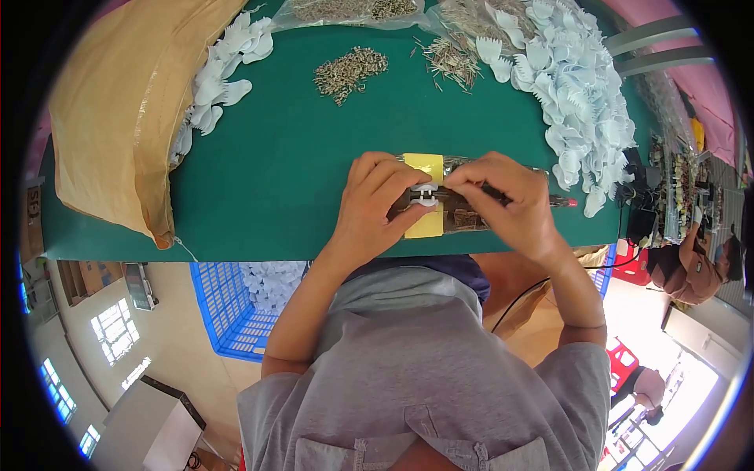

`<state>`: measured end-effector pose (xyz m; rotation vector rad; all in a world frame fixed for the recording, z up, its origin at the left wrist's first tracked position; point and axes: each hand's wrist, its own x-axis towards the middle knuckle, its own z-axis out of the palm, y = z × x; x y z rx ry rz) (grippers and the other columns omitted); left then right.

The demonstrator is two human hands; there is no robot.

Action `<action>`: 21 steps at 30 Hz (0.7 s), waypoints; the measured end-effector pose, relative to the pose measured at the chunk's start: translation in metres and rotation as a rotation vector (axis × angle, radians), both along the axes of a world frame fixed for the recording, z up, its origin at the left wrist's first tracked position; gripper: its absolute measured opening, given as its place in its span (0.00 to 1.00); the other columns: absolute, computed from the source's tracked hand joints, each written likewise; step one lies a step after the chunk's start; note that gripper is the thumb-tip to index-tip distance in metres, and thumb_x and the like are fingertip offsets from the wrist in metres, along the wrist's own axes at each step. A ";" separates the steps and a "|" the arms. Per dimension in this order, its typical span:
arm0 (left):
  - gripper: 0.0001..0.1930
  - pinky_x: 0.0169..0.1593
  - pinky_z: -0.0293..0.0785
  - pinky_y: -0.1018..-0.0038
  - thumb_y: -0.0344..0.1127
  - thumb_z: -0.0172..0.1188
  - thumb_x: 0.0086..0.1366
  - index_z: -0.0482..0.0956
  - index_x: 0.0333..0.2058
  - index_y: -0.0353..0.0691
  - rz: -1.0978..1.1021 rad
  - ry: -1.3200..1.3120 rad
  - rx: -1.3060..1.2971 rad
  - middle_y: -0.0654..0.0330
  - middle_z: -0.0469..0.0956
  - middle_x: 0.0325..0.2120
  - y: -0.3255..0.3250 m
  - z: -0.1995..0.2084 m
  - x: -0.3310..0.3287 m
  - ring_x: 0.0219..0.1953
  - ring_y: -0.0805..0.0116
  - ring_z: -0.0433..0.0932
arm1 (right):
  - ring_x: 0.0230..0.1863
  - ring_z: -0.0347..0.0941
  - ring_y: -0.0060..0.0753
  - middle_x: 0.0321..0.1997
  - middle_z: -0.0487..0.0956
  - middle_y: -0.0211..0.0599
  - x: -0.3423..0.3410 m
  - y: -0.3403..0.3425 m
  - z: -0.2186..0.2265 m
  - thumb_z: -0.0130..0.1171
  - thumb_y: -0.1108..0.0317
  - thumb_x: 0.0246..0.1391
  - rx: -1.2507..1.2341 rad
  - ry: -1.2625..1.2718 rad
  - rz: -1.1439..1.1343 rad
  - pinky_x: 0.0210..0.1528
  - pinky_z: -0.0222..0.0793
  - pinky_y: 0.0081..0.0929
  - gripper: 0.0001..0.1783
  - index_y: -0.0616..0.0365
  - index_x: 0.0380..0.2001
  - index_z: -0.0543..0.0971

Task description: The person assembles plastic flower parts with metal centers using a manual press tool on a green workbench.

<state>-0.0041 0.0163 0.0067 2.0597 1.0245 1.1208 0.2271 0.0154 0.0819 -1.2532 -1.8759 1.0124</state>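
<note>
At the front middle of the table, my left hand (367,206) is closed, its fingertips and thumb gripping a small white claw clip (425,195) with toothed halves. The clip lies over a dark bench fixture (470,221) wrapped with a band of yellow tape (424,228). My right hand (509,198) is closed in a pinch just right of the clip. What its fingertips hold is too small to make out. Beyond the hands lie a pile of small metal springs (351,74) and a pile of thin metal pins (453,64).
White toothed clip halves (581,102) are heaped at the right, with more white clip halves (228,82) at the left beside a large brown paper sack (118,125). Clear bags (345,11) lie at the back. A blue basket (224,322) with white pieces stands below the table edge.
</note>
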 end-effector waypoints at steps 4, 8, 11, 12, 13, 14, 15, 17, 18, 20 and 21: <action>0.19 0.51 0.75 0.63 0.31 0.79 0.51 0.85 0.43 0.40 0.013 -0.001 0.007 0.60 0.82 0.40 -0.001 -0.002 0.001 0.48 0.56 0.76 | 0.35 0.79 0.40 0.35 0.85 0.37 -0.017 -0.012 -0.003 0.70 0.79 0.55 0.202 -0.074 -0.066 0.40 0.74 0.33 0.09 0.59 0.40 0.86; 0.19 0.50 0.76 0.63 0.29 0.79 0.50 0.86 0.43 0.41 0.012 -0.037 0.012 0.61 0.83 0.38 -0.001 -0.003 -0.001 0.47 0.57 0.78 | 0.35 0.78 0.39 0.35 0.85 0.36 -0.012 -0.015 -0.003 0.71 0.78 0.54 0.226 -0.107 -0.108 0.42 0.74 0.33 0.09 0.58 0.39 0.87; 0.19 0.49 0.76 0.64 0.28 0.79 0.50 0.86 0.42 0.42 -0.002 -0.045 -0.001 0.61 0.83 0.38 -0.001 -0.003 -0.002 0.46 0.57 0.78 | 0.37 0.78 0.38 0.36 0.86 0.34 -0.012 -0.016 -0.009 0.72 0.78 0.53 0.279 -0.145 -0.099 0.42 0.73 0.32 0.08 0.57 0.37 0.87; 0.18 0.49 0.76 0.64 0.28 0.78 0.51 0.87 0.42 0.42 -0.005 -0.049 -0.010 0.61 0.84 0.38 -0.001 -0.003 -0.002 0.46 0.58 0.78 | 0.37 0.78 0.38 0.36 0.86 0.34 -0.013 -0.017 -0.012 0.72 0.78 0.53 0.278 -0.144 -0.100 0.42 0.73 0.32 0.08 0.57 0.37 0.87; 0.18 0.49 0.76 0.64 0.28 0.78 0.51 0.87 0.42 0.42 -0.006 -0.049 -0.012 0.61 0.84 0.38 -0.001 -0.003 -0.001 0.46 0.58 0.78 | 0.38 0.77 0.36 0.36 0.86 0.31 -0.015 -0.019 -0.014 0.73 0.77 0.52 0.278 -0.132 -0.125 0.45 0.71 0.32 0.08 0.56 0.36 0.87; 0.18 0.49 0.76 0.64 0.28 0.78 0.51 0.87 0.42 0.42 -0.004 -0.047 -0.006 0.61 0.84 0.38 -0.001 -0.001 -0.001 0.46 0.58 0.78 | 0.40 0.77 0.34 0.36 0.86 0.29 -0.018 -0.020 -0.015 0.73 0.76 0.51 0.277 -0.120 -0.150 0.47 0.69 0.32 0.08 0.55 0.35 0.87; 0.17 0.49 0.77 0.65 0.29 0.78 0.52 0.87 0.42 0.42 -0.002 -0.046 -0.001 0.61 0.85 0.38 -0.001 0.000 -0.001 0.46 0.58 0.78 | 0.40 0.77 0.34 0.36 0.86 0.29 -0.019 -0.020 -0.015 0.73 0.76 0.51 0.276 -0.120 -0.151 0.47 0.69 0.32 0.08 0.55 0.35 0.87; 0.17 0.49 0.77 0.65 0.29 0.78 0.52 0.87 0.42 0.42 0.002 -0.042 -0.009 0.61 0.85 0.38 -0.001 -0.001 -0.002 0.46 0.58 0.79 | 0.44 0.76 0.32 0.37 0.86 0.25 -0.020 -0.016 -0.014 0.74 0.75 0.51 0.430 -0.260 -0.091 0.53 0.65 0.35 0.07 0.53 0.34 0.87; 0.17 0.49 0.77 0.65 0.29 0.78 0.52 0.87 0.42 0.42 0.005 -0.039 -0.015 0.61 0.85 0.38 -0.001 -0.001 -0.002 0.46 0.58 0.79 | 0.44 0.76 0.32 0.37 0.86 0.25 -0.020 -0.017 -0.015 0.74 0.75 0.51 0.429 -0.259 -0.090 0.53 0.65 0.35 0.07 0.53 0.34 0.87; 0.17 0.49 0.77 0.65 0.29 0.78 0.52 0.87 0.42 0.42 0.004 -0.044 -0.021 0.61 0.85 0.38 -0.001 -0.001 -0.002 0.46 0.59 0.79 | 0.46 0.76 0.31 0.38 0.87 0.24 -0.020 -0.020 -0.015 0.75 0.73 0.49 0.398 -0.280 -0.126 0.57 0.62 0.37 0.08 0.52 0.34 0.87; 0.17 0.48 0.77 0.65 0.29 0.79 0.52 0.87 0.42 0.42 0.001 -0.049 -0.026 0.61 0.85 0.38 -0.001 -0.001 -0.001 0.46 0.59 0.79 | 0.46 0.76 0.31 0.38 0.87 0.24 -0.020 -0.020 -0.016 0.75 0.73 0.49 0.396 -0.280 -0.124 0.57 0.62 0.37 0.08 0.52 0.34 0.87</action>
